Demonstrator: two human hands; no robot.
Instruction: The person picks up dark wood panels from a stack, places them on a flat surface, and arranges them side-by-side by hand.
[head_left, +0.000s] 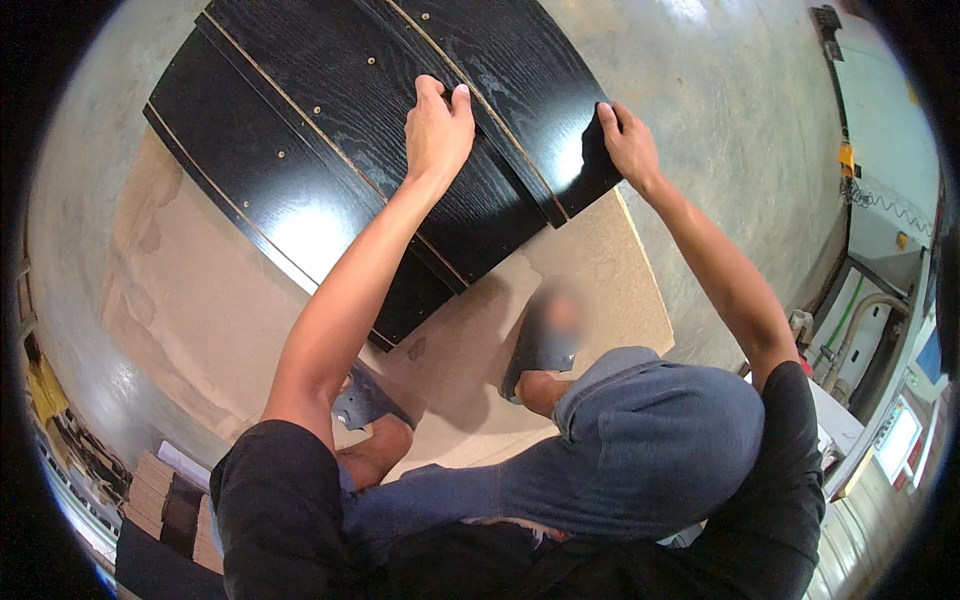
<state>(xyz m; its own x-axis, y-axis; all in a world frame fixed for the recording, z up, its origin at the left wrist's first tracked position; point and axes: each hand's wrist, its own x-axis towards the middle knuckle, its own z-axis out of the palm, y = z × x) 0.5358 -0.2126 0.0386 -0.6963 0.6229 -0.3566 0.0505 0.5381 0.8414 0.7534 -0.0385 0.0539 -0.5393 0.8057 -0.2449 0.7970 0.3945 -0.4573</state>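
A large black wood-grain furniture piece [340, 160] lies tilted across the floor ahead of me. Several long upright strips with raw brown edges, such as the right-hand strip [515, 150], run along it, and small brass-coloured fittings dot its surface. My left hand [440, 130] is bent over that strip near the middle, thumb and fingers closed about its edge; part of the grip is hidden. At the right edge of the piece, my right hand [630, 150] is closed on the rim, with its fingertips curled over the corner side.
Under the piece lies a brown board or cardboard sheet [640, 270], with my sandalled feet on it. Grey concrete floor [720, 120] surrounds it. Machinery with hoses [860, 330] stands at the right. Stacked brown boards [155, 495] are at the lower left.
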